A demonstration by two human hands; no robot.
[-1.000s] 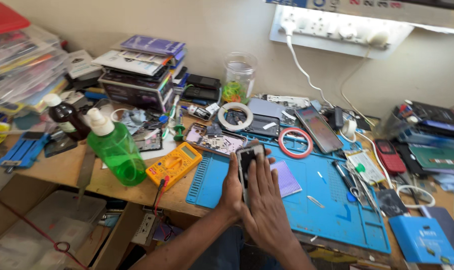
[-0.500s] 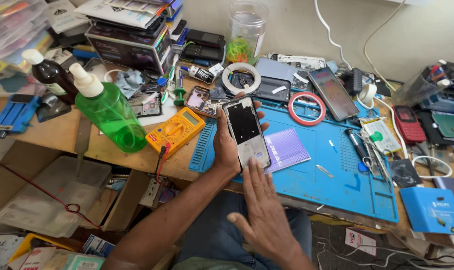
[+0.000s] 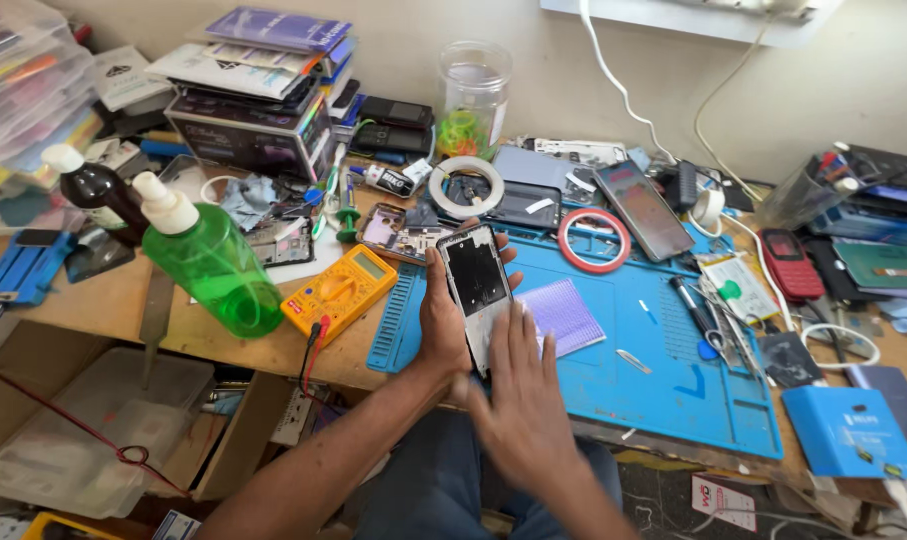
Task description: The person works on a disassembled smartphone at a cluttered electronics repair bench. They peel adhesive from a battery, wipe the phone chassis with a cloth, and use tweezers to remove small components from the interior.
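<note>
My left hand (image 3: 441,322) grips an opened phone frame (image 3: 476,278), held upright over the near left part of the blue work mat (image 3: 663,390). The frame's dark inner face points at me. My right hand (image 3: 521,400) lies flat, fingers together and stretched out, with the fingertips against the frame's lower right edge. A purple square sheet (image 3: 563,314) lies on the mat just right of the phone. A yellow multimeter (image 3: 339,292) sits on the wooden table to the left of my left hand.
A green bottle (image 3: 213,264) and a dark bottle (image 3: 98,192) stand at the left. Stacked boxes (image 3: 258,90), a clear jar (image 3: 472,98), tape rolls (image 3: 467,187) and a red ring (image 3: 591,240) crowd the back. Tweezers (image 3: 707,320), a red keypad phone (image 3: 790,264) and a blue box (image 3: 851,432) lie right.
The camera has tilted and closed in. My left hand keeps the phone frame upright. My right hand has risen from below the phone until its fingertips rest on the frame's lower edge.
</note>
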